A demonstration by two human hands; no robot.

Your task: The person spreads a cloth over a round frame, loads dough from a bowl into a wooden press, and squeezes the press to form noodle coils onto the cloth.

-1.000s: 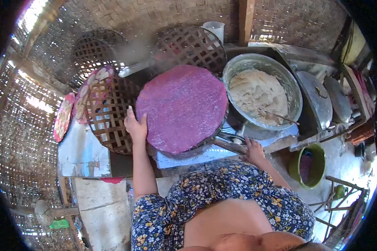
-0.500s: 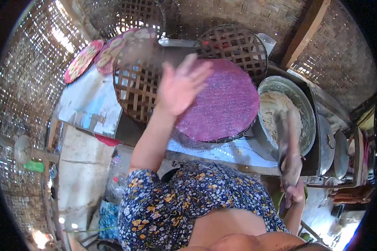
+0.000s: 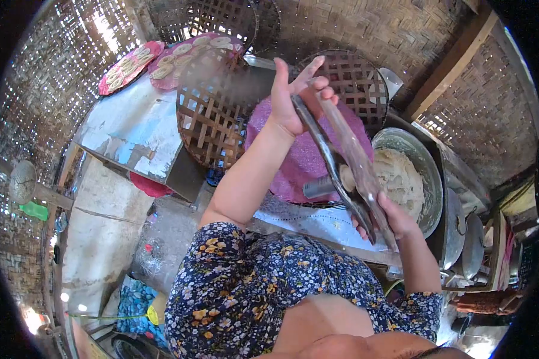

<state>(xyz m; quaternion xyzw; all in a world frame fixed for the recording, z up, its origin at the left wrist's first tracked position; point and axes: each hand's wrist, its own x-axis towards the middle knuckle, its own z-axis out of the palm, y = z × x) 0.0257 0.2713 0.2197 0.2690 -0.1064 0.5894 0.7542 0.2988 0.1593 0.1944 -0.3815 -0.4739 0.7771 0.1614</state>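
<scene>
Head view: a wooden press (image 3: 357, 161) tilts above a round pink mat (image 3: 296, 158); the right hand (image 3: 398, 216) wraps its lower end; the left hand (image 3: 288, 103), fingers spread, is at its upper end, contact unclear. A dough-filled basin (image 3: 430, 173) stands right of the mat.

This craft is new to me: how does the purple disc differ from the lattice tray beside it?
The purple disc shows an unbroken surface; the lattice tray is brown with open gaps.
The hand-held tool overlaps the purple disc in view, not the lattice tray.
Both look round.
</scene>
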